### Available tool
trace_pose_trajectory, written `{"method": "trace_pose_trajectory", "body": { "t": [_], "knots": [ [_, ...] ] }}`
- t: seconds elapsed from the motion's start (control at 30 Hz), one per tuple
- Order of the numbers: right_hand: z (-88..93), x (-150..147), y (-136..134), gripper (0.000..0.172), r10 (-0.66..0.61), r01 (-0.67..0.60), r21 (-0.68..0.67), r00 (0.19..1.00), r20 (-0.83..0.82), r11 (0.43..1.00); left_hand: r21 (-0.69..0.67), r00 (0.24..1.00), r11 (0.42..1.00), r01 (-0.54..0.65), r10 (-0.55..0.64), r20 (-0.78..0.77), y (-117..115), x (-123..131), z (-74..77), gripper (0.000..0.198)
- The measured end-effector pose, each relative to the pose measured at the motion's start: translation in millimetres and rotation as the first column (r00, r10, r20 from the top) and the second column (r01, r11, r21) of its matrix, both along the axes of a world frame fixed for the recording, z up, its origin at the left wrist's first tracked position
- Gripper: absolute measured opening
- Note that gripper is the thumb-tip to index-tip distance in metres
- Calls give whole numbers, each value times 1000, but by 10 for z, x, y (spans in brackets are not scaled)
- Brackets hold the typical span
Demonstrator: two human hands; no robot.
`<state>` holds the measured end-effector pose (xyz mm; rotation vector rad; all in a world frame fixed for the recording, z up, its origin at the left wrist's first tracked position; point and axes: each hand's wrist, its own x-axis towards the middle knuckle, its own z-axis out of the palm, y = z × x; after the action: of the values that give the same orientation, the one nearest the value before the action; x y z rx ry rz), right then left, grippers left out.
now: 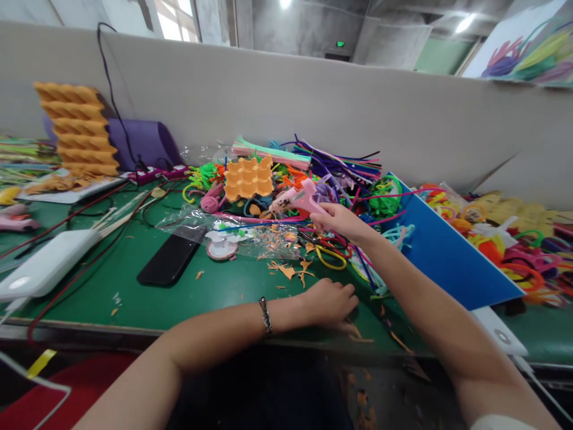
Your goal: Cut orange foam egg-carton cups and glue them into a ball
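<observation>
My right hand (pixel 338 218) is closed round the handle of a pink hot glue gun (pixel 301 199), its nozzle pointing left over the pile of craft supplies. My left hand (pixel 330 303), palm down with loosely bent fingers, is low over the front edge of the green table (pixel 233 304). Orange scraps (pixel 358 334) lie by its fingertips, and some show below the edge, slightly blurred. I see nothing held in that hand, though its palm is hidden. More orange scraps (pixel 286 270) lie just beyond it on the table.
Behind are pipe cleaners (pixel 344 161) and a piece of orange egg-crate tray (pixel 249 178). A black phone (pixel 172 255) and a white power bank (pixel 49 263) lie left. A blue board (pixel 452 257) leans at right. Cables (pixel 85 269) cross the left side.
</observation>
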<state>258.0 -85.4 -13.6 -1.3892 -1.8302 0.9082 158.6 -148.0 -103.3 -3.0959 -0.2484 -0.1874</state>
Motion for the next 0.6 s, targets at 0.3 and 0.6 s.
{"method": "trace_pose_trajectory", "body": {
  "t": [0.3,0.6],
  "knots": [
    [12,-44,7,22,14,-14,-13,1000,15,1000,-9,991,1000,16,-15,130,-241,343,-121,17],
    [38,-88,9,20,-1,3,-53,1000,31,999,57,912,956,286,-290,291,-512,807,-264,28]
  ]
}}
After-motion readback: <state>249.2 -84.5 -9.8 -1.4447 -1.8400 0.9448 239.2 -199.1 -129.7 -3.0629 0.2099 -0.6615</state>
